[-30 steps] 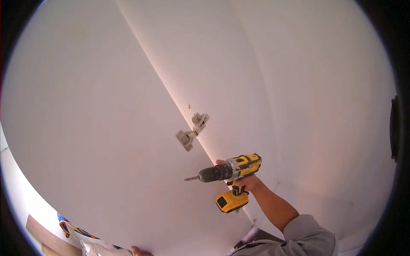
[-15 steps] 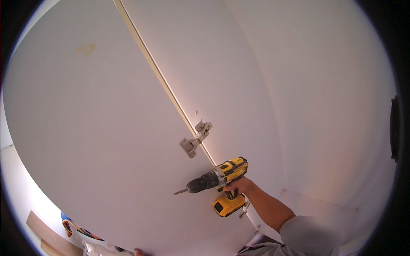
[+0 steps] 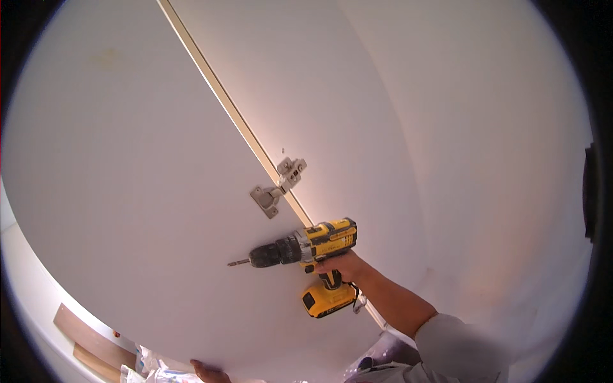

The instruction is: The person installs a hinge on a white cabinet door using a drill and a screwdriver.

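Note:
In my right hand (image 3: 340,267) is a yellow-and-black cordless drill (image 3: 322,246), its bit pointing left across a white door panel (image 3: 128,179). Just above the drill, a metal hinge (image 3: 281,185) spans the pale edge strip between the door and the white cabinet side (image 3: 357,127). My left hand (image 3: 207,373) is at the door's lower edge, low in the picture, gripping it; much of that hand is cut off by the frame. A second hinge (image 3: 359,304) shows partly behind the drill's battery.
Outside the door's curved-looking edge at lower left are wooden boards (image 3: 83,338) and some white crumpled bags or cloth (image 3: 159,367). The white cabinet interior takes up the right side.
The drill and my right hand have moved left, and slightly up since half a second ago. The door and hinge appear a little higher and further left. More of my left hand shows.

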### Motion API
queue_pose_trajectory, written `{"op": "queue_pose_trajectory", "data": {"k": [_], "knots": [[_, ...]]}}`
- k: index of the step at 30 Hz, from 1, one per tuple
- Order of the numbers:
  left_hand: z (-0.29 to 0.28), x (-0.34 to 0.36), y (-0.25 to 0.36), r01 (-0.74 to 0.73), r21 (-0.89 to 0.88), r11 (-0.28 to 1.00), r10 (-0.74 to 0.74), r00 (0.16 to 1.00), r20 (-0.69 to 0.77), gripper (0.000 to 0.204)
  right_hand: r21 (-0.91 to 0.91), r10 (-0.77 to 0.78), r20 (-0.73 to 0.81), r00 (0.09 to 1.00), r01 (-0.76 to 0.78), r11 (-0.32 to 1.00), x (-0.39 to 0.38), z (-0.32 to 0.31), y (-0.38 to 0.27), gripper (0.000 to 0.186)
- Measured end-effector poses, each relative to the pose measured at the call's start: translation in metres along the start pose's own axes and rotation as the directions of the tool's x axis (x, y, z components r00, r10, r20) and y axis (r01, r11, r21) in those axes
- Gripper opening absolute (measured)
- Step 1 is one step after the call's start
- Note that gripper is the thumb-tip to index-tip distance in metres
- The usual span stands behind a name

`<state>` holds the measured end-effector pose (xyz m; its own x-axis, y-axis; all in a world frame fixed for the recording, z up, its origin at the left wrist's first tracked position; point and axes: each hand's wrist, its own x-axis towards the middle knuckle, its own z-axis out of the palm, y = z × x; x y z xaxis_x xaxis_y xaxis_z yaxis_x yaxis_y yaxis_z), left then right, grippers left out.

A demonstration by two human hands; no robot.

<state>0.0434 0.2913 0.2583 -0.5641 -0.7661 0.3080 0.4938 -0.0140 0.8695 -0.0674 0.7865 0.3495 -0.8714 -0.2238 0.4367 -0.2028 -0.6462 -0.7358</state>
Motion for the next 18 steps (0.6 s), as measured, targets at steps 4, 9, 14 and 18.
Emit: {"op": "queue_pose_trajectory", "data": {"k": [4,9,14,18], "knots": [[-0.007,0.008,-0.003,0.028,-0.11,0.993,-0.033,0.998,-0.047,0.043,-0.009,-0.002,-0.005,1.0,0.002,1.0,-0.001,0.012,-0.01,0.038],[0.008,0.005,-0.013,-0.116,0.069,0.991,0.117,0.993,-0.023,0.053,-0.023,-0.071,0.06,0.996,0.073,0.997,-0.001,0.003,-0.008,0.036],[0.037,-0.018,0.034,0.089,-0.119,0.989,-0.103,0.987,-0.122,0.057,-0.005,-0.031,0.026,0.999,0.032,0.999,-0.005,0.006,-0.01,0.037],[0.014,-0.007,0.018,-0.005,0.091,0.996,0.011,0.998,-0.063,0.062,-0.029,-0.002,0.008,1.0,0.002,1.0,-0.007,0.01,-0.014,0.038]]}}
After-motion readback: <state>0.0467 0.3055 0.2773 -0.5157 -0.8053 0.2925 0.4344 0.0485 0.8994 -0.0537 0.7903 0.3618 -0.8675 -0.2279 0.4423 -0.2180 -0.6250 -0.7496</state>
